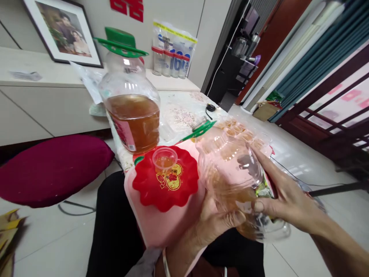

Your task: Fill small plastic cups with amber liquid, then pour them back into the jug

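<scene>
Big clear plastic jug, green cap, amber liquid, upright far left on table. Second clear jug, tilted neck-left, near right, blurred. Pink tray under scalloped red plastic plate; small clear cup upright on it. Right hand wraps tilted jug's side, fingers spread; left hand cups it from beneath
</scene>
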Motion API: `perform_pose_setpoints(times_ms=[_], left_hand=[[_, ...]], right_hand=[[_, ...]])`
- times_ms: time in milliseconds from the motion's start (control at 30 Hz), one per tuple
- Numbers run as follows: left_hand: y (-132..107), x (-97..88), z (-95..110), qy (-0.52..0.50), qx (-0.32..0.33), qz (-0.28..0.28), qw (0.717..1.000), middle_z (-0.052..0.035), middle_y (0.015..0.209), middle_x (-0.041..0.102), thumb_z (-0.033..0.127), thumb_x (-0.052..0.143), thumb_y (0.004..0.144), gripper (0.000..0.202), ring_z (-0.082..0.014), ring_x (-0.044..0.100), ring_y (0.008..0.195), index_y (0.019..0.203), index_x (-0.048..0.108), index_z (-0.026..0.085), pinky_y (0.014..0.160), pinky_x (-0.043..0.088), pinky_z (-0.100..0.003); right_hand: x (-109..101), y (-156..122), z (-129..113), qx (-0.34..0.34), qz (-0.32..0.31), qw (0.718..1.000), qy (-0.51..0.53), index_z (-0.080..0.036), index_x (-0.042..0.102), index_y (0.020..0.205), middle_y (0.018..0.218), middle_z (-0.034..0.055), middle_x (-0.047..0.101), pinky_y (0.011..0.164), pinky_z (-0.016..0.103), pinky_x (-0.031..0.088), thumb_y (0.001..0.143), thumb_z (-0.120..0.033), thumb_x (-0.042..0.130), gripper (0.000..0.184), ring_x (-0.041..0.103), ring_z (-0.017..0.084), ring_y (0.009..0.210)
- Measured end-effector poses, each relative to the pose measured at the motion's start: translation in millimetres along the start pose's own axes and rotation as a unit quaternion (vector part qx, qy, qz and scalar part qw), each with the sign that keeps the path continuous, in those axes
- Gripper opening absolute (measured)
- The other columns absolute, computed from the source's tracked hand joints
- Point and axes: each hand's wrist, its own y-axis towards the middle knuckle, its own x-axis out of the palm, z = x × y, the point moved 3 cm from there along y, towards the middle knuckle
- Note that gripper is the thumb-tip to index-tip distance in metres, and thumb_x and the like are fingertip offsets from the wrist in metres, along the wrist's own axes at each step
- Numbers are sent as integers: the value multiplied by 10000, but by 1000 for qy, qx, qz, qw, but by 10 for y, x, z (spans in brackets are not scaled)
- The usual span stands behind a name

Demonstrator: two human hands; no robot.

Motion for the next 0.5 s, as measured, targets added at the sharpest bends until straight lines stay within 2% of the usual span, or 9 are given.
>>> perform_pose_setpoints(times_ms=[133, 267, 400, 500], left_hand=[[-4, 20, 29, 31, -11, 36, 999, -131, 1541, 624, 280, 855, 843, 1008, -317, 606, 1432, 1635, 232, 291, 1233, 474, -533], [-10, -4, 7, 33, -3, 46, 998, -166, 1560, 593, 309, 880, 811, 952, -364, 587, 1443, 1579, 321, 251, 1227, 465, -567], [-41, -80, 6, 93, 15, 71, 993, -151, 1678, 453, 309, 876, 819, 942, -343, 440, 1566, 1593, 344, 252, 1290, 408, -516], [-114, -148, -34, 160, 10, 80, 984, -134, 1682, 442, 386, 845, 848, 964, -356, 437, 1564, 1635, 296, 299, 1284, 415, -544]], right_hand=[[79, -118, 69, 19, 69, 993, 90, -384, 280, 1681, 1746, 46, 303, 1273, 598, 305, 790, -700, 810, 1084, 316, 374, 1592], [179, -221, 131, 46, 144, 977, 152, -286, 309, 1683, 1649, 131, 461, 1290, 649, 243, 741, -713, 841, 1163, 387, 422, 1548], [303, -304, 137, 52, 202, 956, 206, -286, 322, 1670, 1517, 142, 577, 1246, 675, 328, 697, -709, 873, 1196, 544, 427, 1416], [416, -377, 146, 48, 241, 935, 256, -292, 362, 1654, 1485, 118, 605, 1218, 613, 415, 720, -705, 869, 1140, 542, 408, 1429]])
